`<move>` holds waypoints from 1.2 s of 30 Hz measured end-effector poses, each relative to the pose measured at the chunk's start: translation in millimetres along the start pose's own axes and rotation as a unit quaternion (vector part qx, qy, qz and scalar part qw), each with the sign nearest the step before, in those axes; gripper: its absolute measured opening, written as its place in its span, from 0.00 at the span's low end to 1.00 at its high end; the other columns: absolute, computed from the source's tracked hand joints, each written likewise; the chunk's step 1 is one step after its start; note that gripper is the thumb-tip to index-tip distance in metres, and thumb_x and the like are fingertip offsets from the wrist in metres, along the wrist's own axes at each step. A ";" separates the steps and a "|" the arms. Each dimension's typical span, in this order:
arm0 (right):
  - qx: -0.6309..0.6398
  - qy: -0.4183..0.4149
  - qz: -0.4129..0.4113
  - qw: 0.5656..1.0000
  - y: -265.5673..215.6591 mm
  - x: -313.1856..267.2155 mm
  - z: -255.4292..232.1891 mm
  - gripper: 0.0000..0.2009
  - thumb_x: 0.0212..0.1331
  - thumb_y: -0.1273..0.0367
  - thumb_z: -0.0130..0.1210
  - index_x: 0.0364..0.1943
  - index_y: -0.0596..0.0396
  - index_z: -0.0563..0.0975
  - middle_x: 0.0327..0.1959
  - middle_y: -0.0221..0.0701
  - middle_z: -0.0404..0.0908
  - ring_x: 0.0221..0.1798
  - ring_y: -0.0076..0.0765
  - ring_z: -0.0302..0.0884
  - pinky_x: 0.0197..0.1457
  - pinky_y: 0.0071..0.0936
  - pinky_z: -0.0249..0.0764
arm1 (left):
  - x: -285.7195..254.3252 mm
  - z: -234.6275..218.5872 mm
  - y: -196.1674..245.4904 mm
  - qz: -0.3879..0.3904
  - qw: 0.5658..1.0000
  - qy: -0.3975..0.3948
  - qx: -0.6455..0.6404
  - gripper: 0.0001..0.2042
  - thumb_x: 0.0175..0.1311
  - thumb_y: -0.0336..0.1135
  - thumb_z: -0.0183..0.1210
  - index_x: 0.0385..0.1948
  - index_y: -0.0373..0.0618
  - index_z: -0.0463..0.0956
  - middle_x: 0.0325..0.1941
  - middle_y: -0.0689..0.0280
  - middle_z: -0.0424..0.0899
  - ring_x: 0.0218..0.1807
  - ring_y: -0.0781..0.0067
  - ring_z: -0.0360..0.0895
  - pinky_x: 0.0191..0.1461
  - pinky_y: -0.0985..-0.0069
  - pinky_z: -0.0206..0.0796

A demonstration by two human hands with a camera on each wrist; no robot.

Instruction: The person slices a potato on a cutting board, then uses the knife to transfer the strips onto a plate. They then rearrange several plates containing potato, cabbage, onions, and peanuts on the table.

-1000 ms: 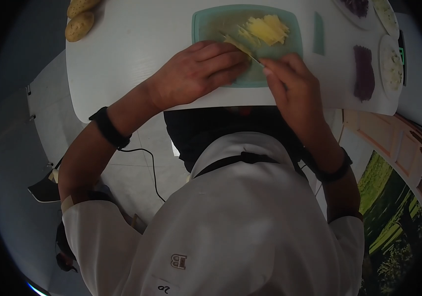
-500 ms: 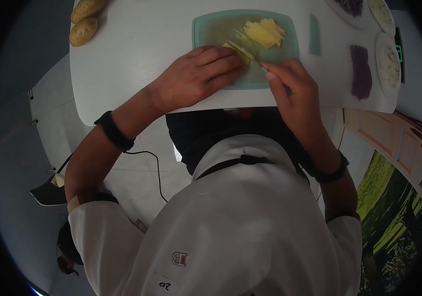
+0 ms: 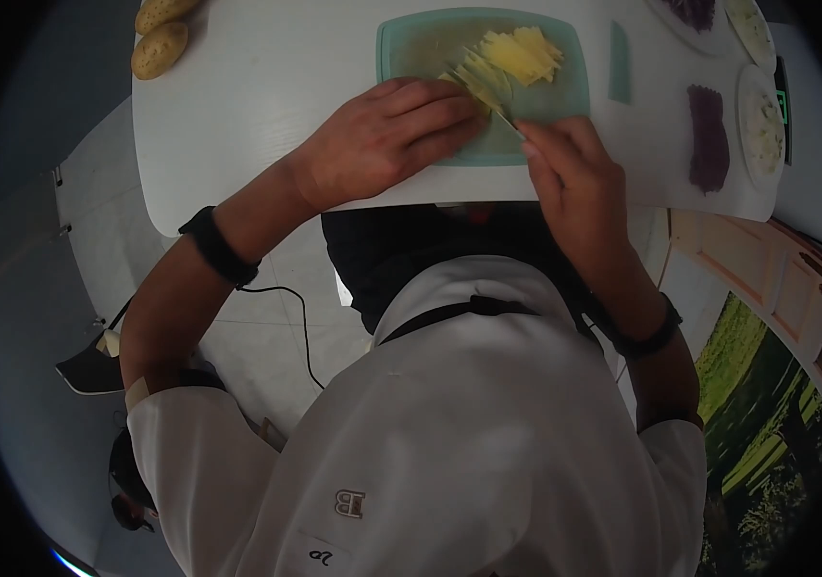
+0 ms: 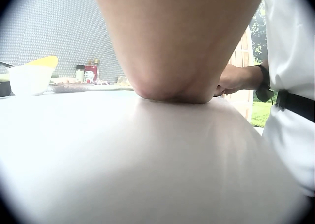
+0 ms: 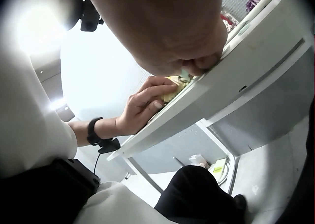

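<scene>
A pale green cutting board (image 3: 413,46) lies near the table's front edge. My left hand (image 3: 392,139) holds a peeled yellow potato (image 5: 171,90) down on it with bent fingers, which mostly cover it in the head view. From the other side my right hand (image 3: 576,173) grips a small knife (image 3: 505,120), its thin blade tilted along the potato's cut side, close to the left fingertips. Loose thin potato strips (image 3: 483,83) lie just beyond the blade. Farther back on the board is a heap of potato strips (image 3: 526,56).
Two unpeeled potatoes (image 3: 159,50) lie at the table's far left. Right of the board are a flat pale green strip (image 3: 620,63), a purple shredded heap (image 3: 708,139) and a white plate (image 3: 763,125) of pale pieces. A white bowl (image 4: 30,80) stands at the back.
More potato strips now lie fanned out beside the knife blade, where half a second ago a slice stood along it. Both hands keep nearly the same place; the head view has shifted slightly.
</scene>
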State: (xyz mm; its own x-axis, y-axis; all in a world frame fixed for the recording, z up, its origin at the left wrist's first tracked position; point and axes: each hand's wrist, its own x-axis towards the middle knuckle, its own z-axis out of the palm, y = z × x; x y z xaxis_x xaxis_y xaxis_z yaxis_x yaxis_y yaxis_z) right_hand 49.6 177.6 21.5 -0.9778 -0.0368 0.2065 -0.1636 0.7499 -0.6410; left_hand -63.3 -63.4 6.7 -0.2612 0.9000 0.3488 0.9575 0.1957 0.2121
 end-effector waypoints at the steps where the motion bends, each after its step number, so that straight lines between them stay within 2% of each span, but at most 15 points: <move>1: -0.001 0.000 0.001 1.000 -0.1 -1.1 2.6 0.11 0.66 0.71 0.65 0.51 0.52 0.85 0.39 0.33 0.78 0.32 0.41 0.85 0.34 0.38 0.81 | 0.2 0.1 0.4 0.000 1.000 0.001 0.001 0.24 0.59 0.31 0.63 0.61 0.46 0.80 0.62 0.67 0.80 0.67 0.66 0.76 0.70 0.68 0.72; 5: -0.031 0.022 -0.015 0.999 3.0 -4.1 6.3 0.12 0.64 0.72 0.66 0.52 0.50 0.85 0.39 0.32 0.78 0.32 0.40 0.84 0.33 0.37 0.82 | 1.1 -0.2 -0.2 0.004 1.000 -0.002 -0.002 0.24 0.59 0.31 0.63 0.61 0.46 0.80 0.62 0.67 0.79 0.68 0.66 0.75 0.70 0.68 0.72; 7: -0.039 0.025 -0.019 0.999 3.9 -4.3 4.4 0.13 0.64 0.72 0.66 0.52 0.50 0.85 0.39 0.31 0.78 0.32 0.39 0.84 0.33 0.37 0.82 | 1.7 -1.7 -1.0 0.014 1.000 0.003 -0.012 0.26 0.55 0.30 0.69 0.60 0.42 0.81 0.62 0.63 0.80 0.66 0.59 0.77 0.64 0.63 0.76; 10: -0.043 0.024 -0.006 0.999 6.0 -5.9 -2.2 0.12 0.65 0.72 0.66 0.52 0.50 0.85 0.39 0.32 0.78 0.32 0.39 0.84 0.33 0.37 0.81 | 0.6 -0.8 -1.7 0.017 1.000 0.000 -0.007 0.26 0.55 0.30 0.69 0.60 0.42 0.81 0.62 0.63 0.80 0.65 0.60 0.78 0.63 0.63 0.77; 15: 0.036 0.014 0.023 0.999 0.7 0.2 -5.4 0.10 0.68 0.71 0.63 0.51 0.52 0.86 0.38 0.33 0.79 0.32 0.38 0.84 0.35 0.34 0.80 | 1.3 -2.4 -0.8 0.021 1.000 0.001 -0.001 0.26 0.56 0.31 0.68 0.60 0.42 0.81 0.61 0.63 0.80 0.64 0.60 0.78 0.63 0.64 0.77; 20: 0.059 0.001 0.013 0.998 -1.3 6.6 -6.1 0.09 0.69 0.71 0.62 0.51 0.53 0.86 0.38 0.33 0.79 0.32 0.37 0.83 0.35 0.33 0.79 | 1.4 -4.3 0.6 0.017 1.000 0.000 0.000 0.24 0.57 0.30 0.66 0.60 0.42 0.82 0.61 0.63 0.80 0.64 0.60 0.78 0.64 0.64 0.77; 22: 0.062 -0.003 0.011 0.998 -1.3 7.1 -7.2 0.09 0.69 0.71 0.62 0.51 0.53 0.86 0.38 0.33 0.79 0.31 0.37 0.83 0.35 0.33 0.79 | 0.6 -4.1 0.7 0.012 1.000 -0.008 0.015 0.25 0.58 0.31 0.63 0.61 0.45 0.80 0.61 0.67 0.80 0.67 0.66 0.76 0.68 0.68 0.73; 25: 0.069 -0.009 0.012 0.997 -4.2 7.8 -11.2 0.09 0.70 0.71 0.62 0.51 0.53 0.86 0.37 0.32 0.79 0.31 0.36 0.82 0.34 0.33 0.78 | 1.1 -3.2 1.2 0.016 1.000 0.003 0.010 0.25 0.57 0.31 0.63 0.60 0.43 0.82 0.60 0.63 0.80 0.64 0.61 0.78 0.65 0.64 0.77; 36: 0.089 -0.022 0.061 0.994 -9.7 6.0 -12.8 0.09 0.73 0.71 0.59 0.51 0.55 0.85 0.37 0.35 0.80 0.33 0.37 0.81 0.38 0.33 0.77 | -0.2 -2.4 0.6 0.016 1.000 0.000 0.013 0.25 0.57 0.30 0.63 0.61 0.45 0.81 0.61 0.64 0.80 0.65 0.61 0.77 0.65 0.65 0.76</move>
State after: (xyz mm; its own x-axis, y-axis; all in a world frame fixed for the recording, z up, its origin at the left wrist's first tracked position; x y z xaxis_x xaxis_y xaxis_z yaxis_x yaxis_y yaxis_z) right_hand 47.0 178.5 38.4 -0.9959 0.0165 0.0890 -0.0594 0.6223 -0.7806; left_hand -62.9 -64.4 8.9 -0.2313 0.9059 0.3549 0.9679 0.1774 0.1780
